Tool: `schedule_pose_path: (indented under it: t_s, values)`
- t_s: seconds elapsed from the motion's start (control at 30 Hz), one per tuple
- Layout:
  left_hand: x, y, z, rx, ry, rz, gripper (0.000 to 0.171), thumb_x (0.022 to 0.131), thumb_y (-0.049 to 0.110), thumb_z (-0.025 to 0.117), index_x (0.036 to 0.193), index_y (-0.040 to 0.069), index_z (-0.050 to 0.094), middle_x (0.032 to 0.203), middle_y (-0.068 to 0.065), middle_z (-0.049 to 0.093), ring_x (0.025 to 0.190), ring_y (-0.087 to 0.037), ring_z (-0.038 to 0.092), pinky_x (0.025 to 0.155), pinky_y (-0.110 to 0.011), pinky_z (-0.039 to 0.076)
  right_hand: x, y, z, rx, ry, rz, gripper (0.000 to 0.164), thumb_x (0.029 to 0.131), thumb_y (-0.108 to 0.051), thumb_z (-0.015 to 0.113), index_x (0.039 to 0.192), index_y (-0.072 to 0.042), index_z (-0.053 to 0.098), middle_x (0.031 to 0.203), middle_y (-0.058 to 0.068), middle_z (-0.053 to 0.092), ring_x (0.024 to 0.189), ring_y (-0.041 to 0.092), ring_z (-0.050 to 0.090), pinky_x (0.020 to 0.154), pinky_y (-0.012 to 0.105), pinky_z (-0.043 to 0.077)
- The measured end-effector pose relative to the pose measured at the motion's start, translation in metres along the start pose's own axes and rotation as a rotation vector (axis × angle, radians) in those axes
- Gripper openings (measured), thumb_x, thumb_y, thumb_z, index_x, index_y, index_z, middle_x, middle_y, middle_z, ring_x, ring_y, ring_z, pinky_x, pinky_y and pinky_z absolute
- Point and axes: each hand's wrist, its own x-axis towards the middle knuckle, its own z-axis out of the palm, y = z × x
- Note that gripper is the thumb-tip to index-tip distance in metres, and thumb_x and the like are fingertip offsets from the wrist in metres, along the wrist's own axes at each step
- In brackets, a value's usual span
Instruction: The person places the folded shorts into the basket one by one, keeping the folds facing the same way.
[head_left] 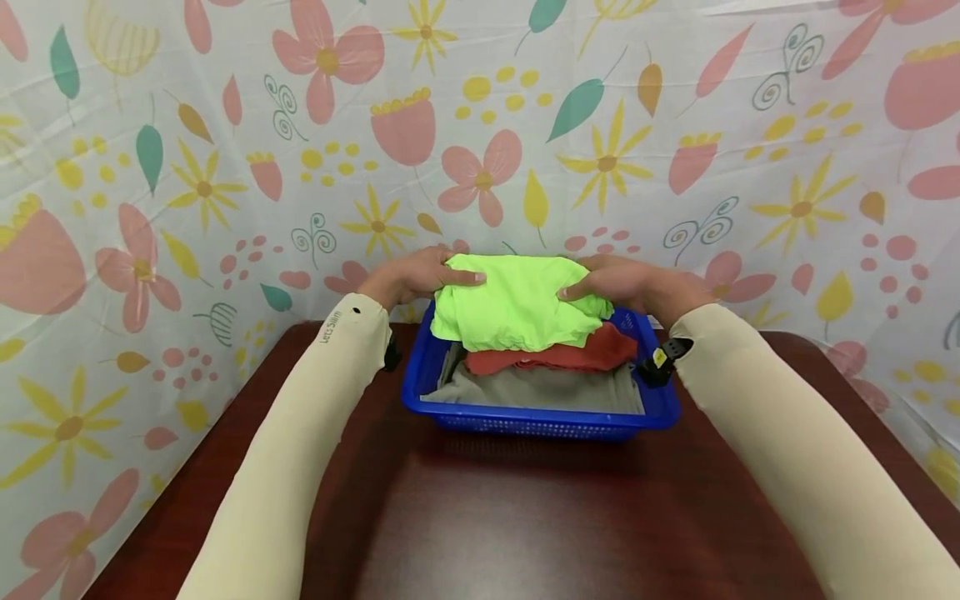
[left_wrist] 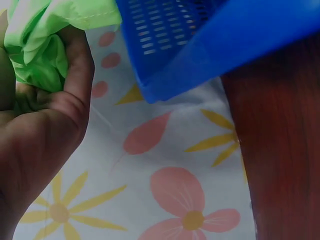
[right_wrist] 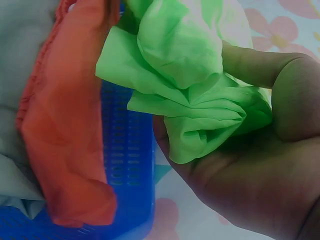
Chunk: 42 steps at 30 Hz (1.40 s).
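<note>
A folded neon-green cloth garment [head_left: 517, 304] is held between both hands over the back of a blue plastic basket [head_left: 540, 417]. My left hand [head_left: 423, 275] grips its left end, thumb on top; in the left wrist view the fingers [left_wrist: 77, 65] curl round bunched green fabric. At the other end my right hand [head_left: 622, 282] pinches the folds, and the right wrist view shows the layers between thumb and fingers. Below the green garment lies a folded red-orange garment [head_left: 555, 358] in the basket. Grey cloth [head_left: 540, 390] is spread beneath that one.
The basket stands on a dark reddish-brown table [head_left: 480, 517], toward its back edge. Behind it hangs a white sheet with a flower print [head_left: 480, 108]. Cream sleeves [head_left: 300, 450] cover both forearms, and a black strap [head_left: 663, 360] shows at the right wrist.
</note>
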Motion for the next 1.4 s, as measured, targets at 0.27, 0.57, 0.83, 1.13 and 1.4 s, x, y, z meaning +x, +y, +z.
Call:
schedule_pose_path:
  t_s: [0.27, 0.57, 0.83, 1.13, 1.4]
  values:
    - [0.006, -0.010, 0.004, 0.046, -0.006, -0.058, 0.049, 0.098, 0.042, 0.077, 0.130, 0.006, 0.066, 0.106, -0.008, 0.077, 0.094, -0.022, 0.076, 0.088, -0.036, 0.061, 0.005, 0.004, 0.004, -0.065, 0.020, 0.017, 0.093, 0.103, -0.027, 0.070, 0.171, -0.008, 0.009, 0.177, 0.017, 0.010, 0.162, 0.040, 0.010, 0.127, 0.063, 0.014]
    - [0.008, -0.014, 0.009, 0.080, 0.011, -0.112, 0.077, 0.098, 0.043, 0.077, 0.153, 0.003, 0.040, 0.128, -0.013, 0.065, 0.096, -0.022, 0.073, 0.090, -0.037, 0.060, 0.007, 0.013, 0.004, -0.084, -0.031, 0.055, 0.088, 0.103, -0.030, 0.070, 0.168, -0.002, 0.019, 0.173, 0.022, 0.019, 0.158, 0.044, 0.020, 0.126, 0.065, 0.017]
    - [0.012, -0.018, 0.011, 0.264, -0.003, -0.109, 0.097, 0.101, 0.051, 0.070, 0.171, 0.011, 0.015, 0.175, -0.007, 0.018, 0.128, -0.025, 0.061, 0.099, -0.041, 0.057, 0.007, 0.019, 0.004, -0.155, -0.057, 0.095, 0.094, 0.103, -0.037, 0.069, 0.168, 0.001, 0.012, 0.173, 0.024, 0.016, 0.156, 0.046, 0.021, 0.125, 0.066, 0.019]
    - [0.014, -0.024, 0.022, 0.425, 0.008, -0.096, 0.075, 0.107, 0.042, 0.063, 0.164, 0.004, 0.034, 0.167, -0.014, 0.036, 0.145, -0.031, 0.046, 0.109, -0.043, 0.051, 0.008, 0.024, 0.009, -0.322, -0.028, 0.106, 0.090, 0.100, -0.044, 0.070, 0.162, 0.008, 0.030, 0.164, 0.027, 0.032, 0.142, 0.044, 0.037, 0.121, 0.062, 0.032]
    - [0.017, -0.026, 0.026, 0.694, 0.012, -0.047, 0.075, 0.110, 0.043, 0.055, 0.165, -0.002, 0.029, 0.171, -0.019, 0.030, 0.158, -0.035, 0.029, 0.124, -0.046, 0.034, 0.009, 0.026, 0.014, -0.365, -0.032, 0.138, 0.091, 0.101, -0.045, 0.069, 0.162, 0.008, 0.028, 0.168, 0.030, 0.021, 0.149, 0.047, 0.027, 0.124, 0.063, 0.026]
